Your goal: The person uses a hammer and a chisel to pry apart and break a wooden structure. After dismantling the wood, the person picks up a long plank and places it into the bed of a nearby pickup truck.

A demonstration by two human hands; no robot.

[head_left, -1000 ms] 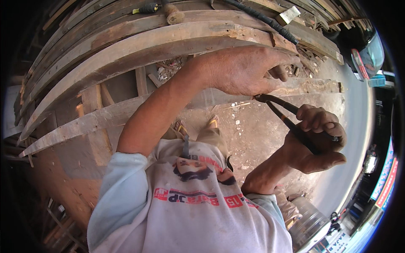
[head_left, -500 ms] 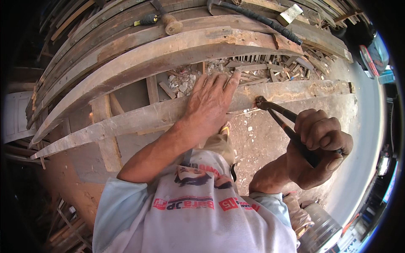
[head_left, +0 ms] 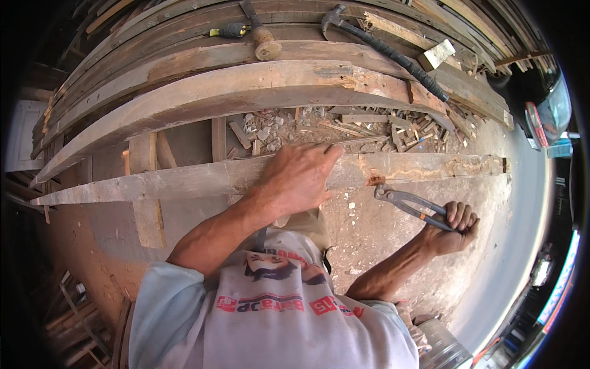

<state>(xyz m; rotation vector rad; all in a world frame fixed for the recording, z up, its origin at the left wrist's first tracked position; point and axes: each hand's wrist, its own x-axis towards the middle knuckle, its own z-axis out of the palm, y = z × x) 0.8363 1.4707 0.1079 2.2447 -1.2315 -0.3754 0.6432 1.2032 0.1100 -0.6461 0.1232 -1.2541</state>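
Observation:
A long, weathered wooden plank (head_left: 221, 179) runs across in front of me, with a rough, broken reddish spot on its right part. My left hand (head_left: 302, 174) lies over the plank's middle, fingers bent across the far edge and thumb side at the near edge. To the right, my right hand (head_left: 460, 221) is closed round the handles of dark metal pincers (head_left: 410, 202). Their jaws are at the plank's near edge, just below the broken spot; whether they touch the wood I cannot tell. The handle ends are hidden in my fist.
Beyond lies a thick curved beam (head_left: 203, 101), then more stacked timber. On it rest a claw hammer (head_left: 384, 50), a wooden-handled tool (head_left: 266, 47), a screwdriver (head_left: 228, 30) and a pale block (head_left: 437, 55). Wood scraps (head_left: 369, 126) and rubble cover the ground between the beams.
The pincers' jaws have come off the plank's broken spot to its near edge, and my right hand has drawn back. My left fingers are more bent over the plank. The view has shifted.

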